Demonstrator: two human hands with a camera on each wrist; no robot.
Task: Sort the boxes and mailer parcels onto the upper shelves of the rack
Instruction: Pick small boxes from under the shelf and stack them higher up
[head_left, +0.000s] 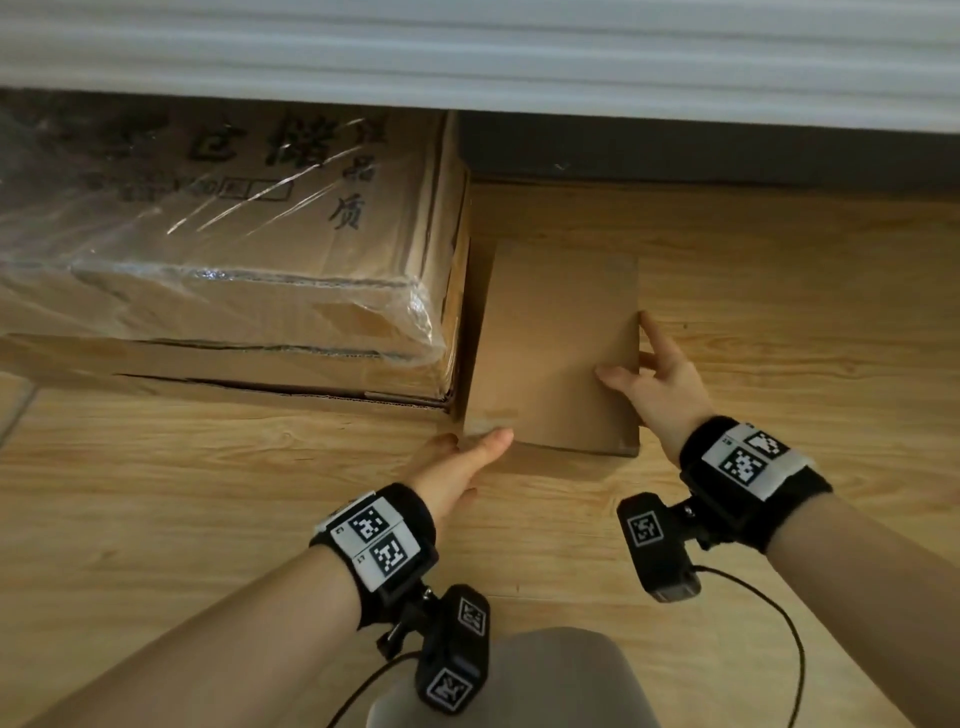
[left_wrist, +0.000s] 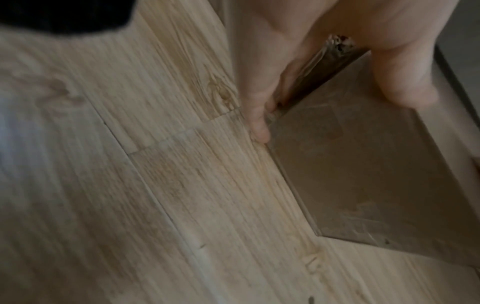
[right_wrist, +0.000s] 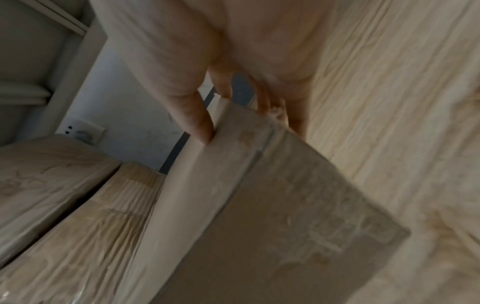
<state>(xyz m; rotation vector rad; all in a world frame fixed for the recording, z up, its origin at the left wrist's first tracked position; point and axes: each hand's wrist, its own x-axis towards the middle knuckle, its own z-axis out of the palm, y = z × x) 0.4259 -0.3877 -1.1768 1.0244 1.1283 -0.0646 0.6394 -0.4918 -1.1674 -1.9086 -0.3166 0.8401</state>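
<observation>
A plain brown cardboard box (head_left: 556, 338) lies flat on the wooden floor (head_left: 805, 291), close against a stack of cartons on its left. My left hand (head_left: 478, 441) grips its near left corner, thumb on the top face and fingers down the left side. The left wrist view shows this hand (left_wrist: 332, 102) on the box (left_wrist: 363, 174) the same way. My right hand (head_left: 639, 364) grips the right edge, thumb on top and fingers along the side. In the right wrist view the thumb and fingers of that hand (right_wrist: 249, 123) pinch the edge of the box (right_wrist: 285, 226).
A stack of flattened cartons (head_left: 234, 249) wrapped in clear plastic fills the left, touching the box. A white shelf board (head_left: 467, 47) hangs overhead at the back, with a dark wall strip (head_left: 675, 150) beneath it. My knee (head_left: 545, 675) is at the bottom. A wall socket (right_wrist: 80, 131) shows behind.
</observation>
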